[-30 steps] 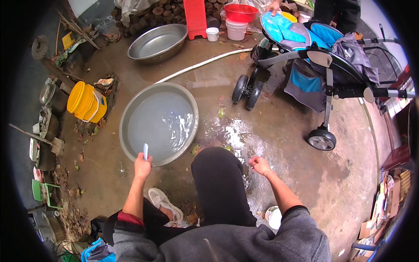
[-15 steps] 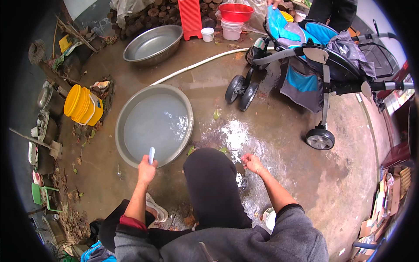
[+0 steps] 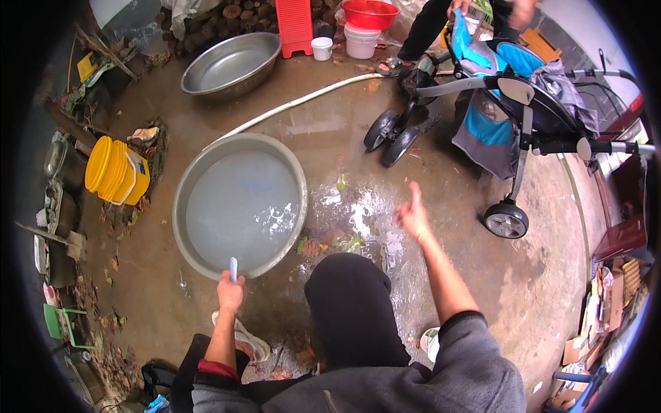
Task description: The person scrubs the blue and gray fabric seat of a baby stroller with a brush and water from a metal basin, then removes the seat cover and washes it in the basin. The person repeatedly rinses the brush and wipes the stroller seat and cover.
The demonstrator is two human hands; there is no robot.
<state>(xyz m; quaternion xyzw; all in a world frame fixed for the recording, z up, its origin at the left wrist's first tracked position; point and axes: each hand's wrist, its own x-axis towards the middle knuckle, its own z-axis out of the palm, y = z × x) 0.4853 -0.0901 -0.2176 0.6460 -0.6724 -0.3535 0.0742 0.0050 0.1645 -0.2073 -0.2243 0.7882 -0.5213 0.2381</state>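
My left hand [image 3: 230,294] is closed round a slim pale-blue handle-like piece [image 3: 233,269] at the near rim of a wide grey metal basin [image 3: 177,227]. The rest of that piece is hidden in my grip. Cloudy water stands in the basin. Out to the right, over the wet floor, my right hand [image 3: 413,217] holds nothing; a finger or thumb stretches forward and the others look slightly blurred. Beyond it stands a blue and grey stroller [image 3: 485,131], apart from my hand. Another person's hand [image 3: 460,5] touches its top.
A second metal basin [image 3: 234,69] tilts at the back, near a red plastic stand [image 3: 295,27]. A white hose [image 3: 303,103] crosses the wet concrete. Yellow buckets [image 3: 113,168] stand left. A white container [image 3: 430,342] sits by my right side; cardboard [image 3: 613,296] is piled far right.
My right hand has reached forward and its fingers have opened out. The other person's leg and foot have come into view beside the stroller. My left hand keeps its hold.
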